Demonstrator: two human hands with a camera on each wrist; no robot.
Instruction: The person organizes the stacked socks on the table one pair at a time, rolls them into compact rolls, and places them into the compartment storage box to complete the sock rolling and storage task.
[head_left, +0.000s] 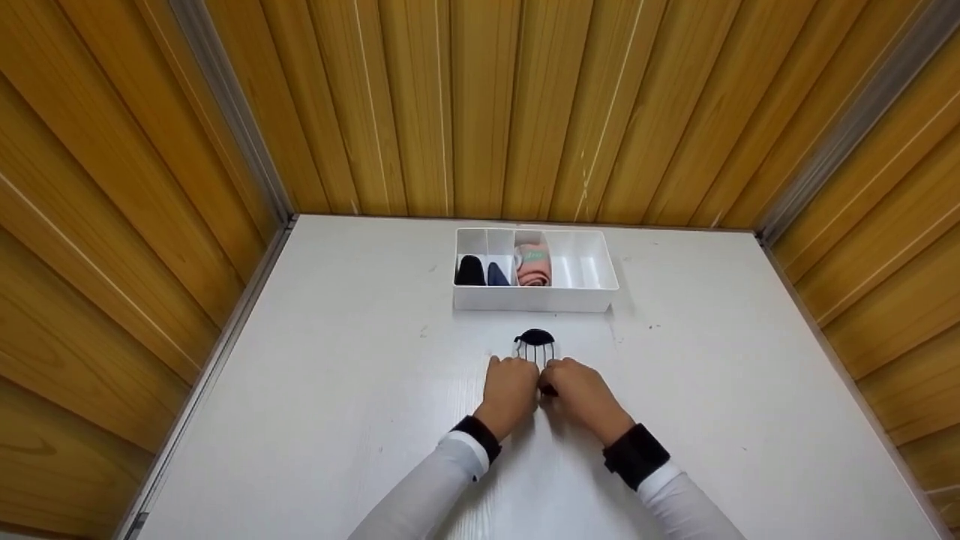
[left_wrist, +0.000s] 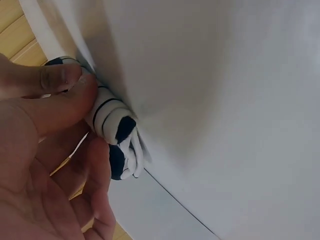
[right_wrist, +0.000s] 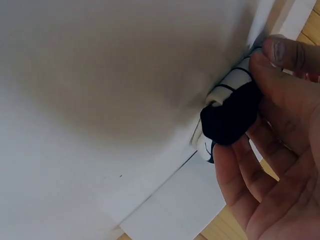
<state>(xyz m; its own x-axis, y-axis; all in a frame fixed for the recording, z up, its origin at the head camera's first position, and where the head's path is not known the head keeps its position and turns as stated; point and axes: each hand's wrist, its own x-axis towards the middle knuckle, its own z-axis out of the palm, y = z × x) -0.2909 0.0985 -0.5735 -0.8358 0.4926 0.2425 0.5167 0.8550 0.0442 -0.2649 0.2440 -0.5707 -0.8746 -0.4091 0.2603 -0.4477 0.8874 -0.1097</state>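
A pair of white socks (head_left: 535,351) with thin dark stripes lies on the white table, its dark end pointing away from me. Its near part is rolled up, and both hands hold that roll from either side. My left hand (head_left: 511,388) pinches the left end of the roll between thumb and fingers; in the left wrist view, white and navy layers of the striped socks (left_wrist: 106,116) show there. On the other side my right hand (head_left: 585,391) grips the right end, where a black patch covers the socks (right_wrist: 231,115). In the head view the hands hide most of the roll.
Beyond the socks stands a white divided box (head_left: 532,301) near the table's back edge. In its left compartments sit a black rolled item (head_left: 470,271), a blue one (head_left: 497,275) and a pink roll (head_left: 534,264). Wood-look panels (head_left: 480,112) enclose the table.
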